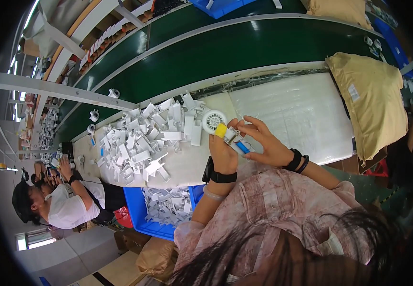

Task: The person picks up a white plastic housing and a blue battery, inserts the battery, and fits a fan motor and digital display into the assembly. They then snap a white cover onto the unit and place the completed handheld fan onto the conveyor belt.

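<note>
Above the table's front edge I hold a small fan [214,121] with a round white slotted head and an opened body. My left hand [224,157] is closed round its lower part, a bright yellow patch showing at the thumb tip. From the other side, the bent fingers of my right hand [262,141] touch the open body, and the thumb lies near a blue cylinder [242,147] like a battery. Thin wires show between the hands, partly hidden by the fingers. Just left of the fan lies a heap of white plastic casings [142,138].
A blue bin [137,209] holds more white casings below the table edge. Plastic film [292,114] covers the table at right, beside a tan sack [373,105]. A green conveyor [244,52] runs behind. At far left a co-worker [68,205] sits, hands raised at the bench.
</note>
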The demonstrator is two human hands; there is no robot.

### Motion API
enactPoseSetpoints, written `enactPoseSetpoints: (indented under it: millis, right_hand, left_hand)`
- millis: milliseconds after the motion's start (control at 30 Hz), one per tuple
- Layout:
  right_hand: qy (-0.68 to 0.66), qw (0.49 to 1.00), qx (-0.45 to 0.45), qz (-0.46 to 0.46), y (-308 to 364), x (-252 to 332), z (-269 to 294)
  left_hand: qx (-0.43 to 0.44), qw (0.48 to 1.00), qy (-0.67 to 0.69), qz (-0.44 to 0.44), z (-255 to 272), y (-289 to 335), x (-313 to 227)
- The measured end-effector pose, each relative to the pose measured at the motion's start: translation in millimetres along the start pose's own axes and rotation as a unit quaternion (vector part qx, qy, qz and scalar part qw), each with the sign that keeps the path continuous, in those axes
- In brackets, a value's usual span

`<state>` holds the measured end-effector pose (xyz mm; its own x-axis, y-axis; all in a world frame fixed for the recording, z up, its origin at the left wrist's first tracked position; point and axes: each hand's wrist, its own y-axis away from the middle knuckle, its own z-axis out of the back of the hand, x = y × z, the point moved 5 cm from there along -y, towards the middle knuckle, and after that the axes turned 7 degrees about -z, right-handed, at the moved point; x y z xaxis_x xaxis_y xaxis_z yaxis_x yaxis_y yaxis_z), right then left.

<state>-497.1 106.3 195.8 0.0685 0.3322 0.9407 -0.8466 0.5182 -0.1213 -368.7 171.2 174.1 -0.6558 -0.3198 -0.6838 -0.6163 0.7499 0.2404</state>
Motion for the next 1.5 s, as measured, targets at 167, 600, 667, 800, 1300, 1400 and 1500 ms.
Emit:
enactPoseSetpoints:
  millis: [167, 600, 667, 800, 1300, 1400, 1500]
  right_hand:
    - [0.015, 1.0, 0.019, 0.02, 0, 2, -2]
    - [0.074, 0.996, 0.018, 0.039, 5, -3, -17]
    - [0.117, 0.992, 0.03, 0.042, 1, 0, -16]
    - [0.064, 0.996, 0.054, 0.026, -4, 8, -18]
    - [0.168, 0.976, 0.138, -0.029, -58, -100, -67]
    - [0.24, 0.965, 0.104, 0.01, -84, -91, -92]
    - [0.317, 0.947, 0.048, 0.017, -117, -88, -103]
  left_hand:
    - [0.009, 1.0, -0.016, -0.018, -1, 0, -1]
    - [-0.009, 0.998, -0.036, -0.043, -6, 5, -2]
    - [-0.008, 0.998, -0.036, -0.05, -4, 3, -4]
    - [-0.022, 1.0, 0.011, -0.011, 17, -5, -2]
    - [-0.099, 0.98, 0.112, -0.134, 117, 7, -72]
    - [-0.128, 0.969, 0.132, -0.165, 141, 19, -84]
    - [-0.143, 0.96, 0.145, -0.189, 153, 31, -88]
